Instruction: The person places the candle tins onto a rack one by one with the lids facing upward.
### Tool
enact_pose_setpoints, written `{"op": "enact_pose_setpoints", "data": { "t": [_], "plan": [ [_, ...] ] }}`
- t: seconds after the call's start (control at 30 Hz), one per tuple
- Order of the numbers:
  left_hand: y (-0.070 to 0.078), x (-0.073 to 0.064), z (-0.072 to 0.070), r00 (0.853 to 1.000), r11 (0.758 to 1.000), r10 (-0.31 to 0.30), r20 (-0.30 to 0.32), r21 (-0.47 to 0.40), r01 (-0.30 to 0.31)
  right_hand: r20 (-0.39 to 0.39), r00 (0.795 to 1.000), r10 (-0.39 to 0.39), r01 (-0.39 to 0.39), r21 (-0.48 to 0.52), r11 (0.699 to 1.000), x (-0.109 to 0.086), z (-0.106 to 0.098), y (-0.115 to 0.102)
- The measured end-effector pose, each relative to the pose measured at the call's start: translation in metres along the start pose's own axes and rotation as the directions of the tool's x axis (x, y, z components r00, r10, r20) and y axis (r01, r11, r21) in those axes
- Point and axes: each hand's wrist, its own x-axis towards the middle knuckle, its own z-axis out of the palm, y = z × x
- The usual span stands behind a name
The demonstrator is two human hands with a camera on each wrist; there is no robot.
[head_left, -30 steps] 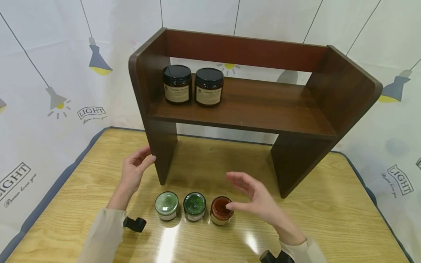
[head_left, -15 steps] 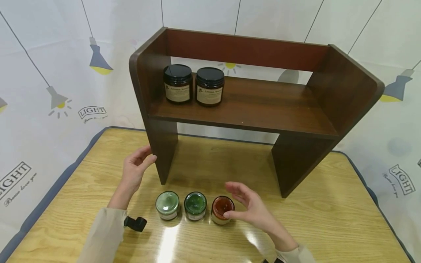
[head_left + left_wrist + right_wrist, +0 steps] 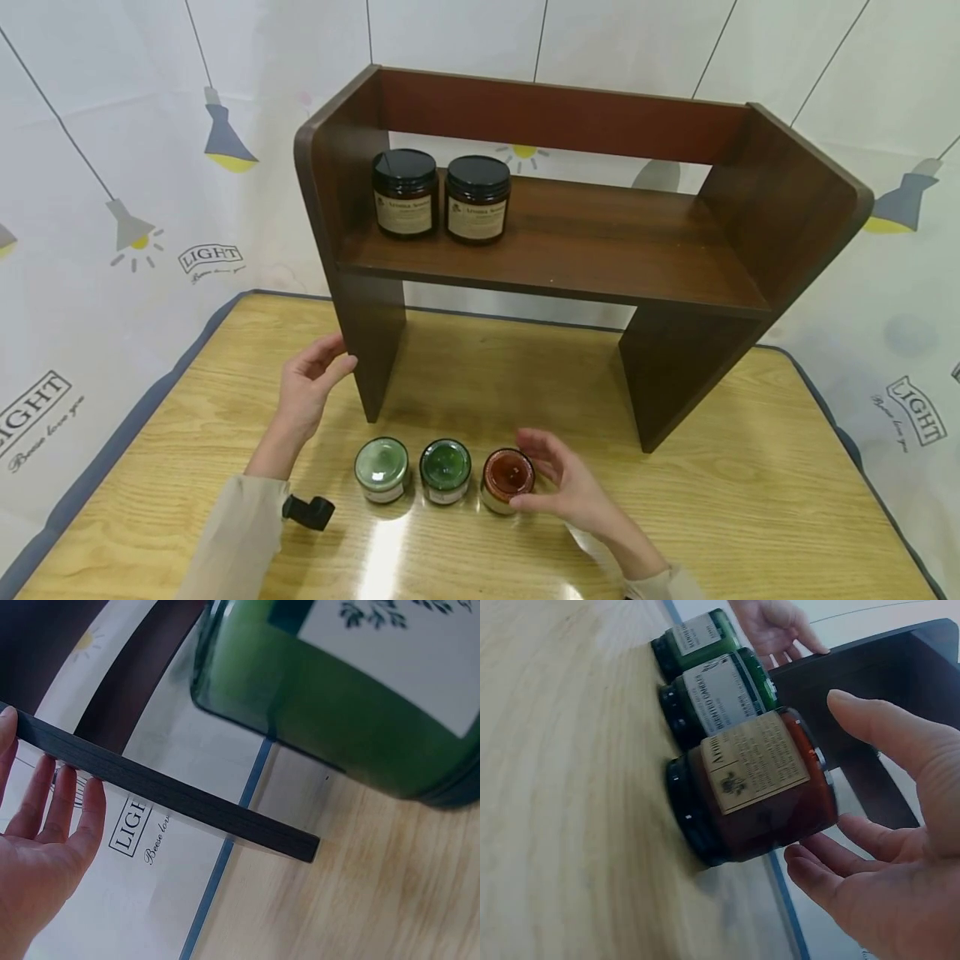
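Note:
My left hand (image 3: 311,383) holds the front edge of the left side panel of a dark brown shelf (image 3: 585,287), thumb over the edge, fingers along the outer side. On the table stand a red-amber candle jar (image 3: 504,483), a dark green one (image 3: 446,468) and a pale green one (image 3: 382,468) in a row, glass bottoms up and dark lids down. My right hand (image 3: 573,496) spreads around the red-amber jar, fingers behind and thumb in front. In the right wrist view, a gap shows between the thumb (image 3: 870,720) and this jar; the fingertips are close beside it.
Two black-lidded jars (image 3: 405,204) with beige labels stand upright at the left end of the upper shelf board. Wooden tabletop (image 3: 750,500) extends around the shelf. A white printed backdrop (image 3: 135,250) surrounds the table at the back and sides.
My right hand has come down and to the left, from above the red-amber jar to around its side. My left hand and all the jars stay in place.

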Motion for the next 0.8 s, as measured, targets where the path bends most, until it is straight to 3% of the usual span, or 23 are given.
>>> {"op": "enact_pose_setpoints", "data": {
  "t": [0.37,0.8],
  "plan": [
    [0.001,0.000,0.001,1.000,1.000,0.003,-0.004,-0.001,-0.003,0.015,0.999,0.035,-0.036,0.081,0.996,-0.003,0.009,0.014],
    [0.001,0.000,0.001,1.000,1.000,0.007,0.005,-0.010,-0.007,0.025,0.999,0.047,-0.049,0.083,0.995,-0.003,0.015,0.023]
  ]
}}
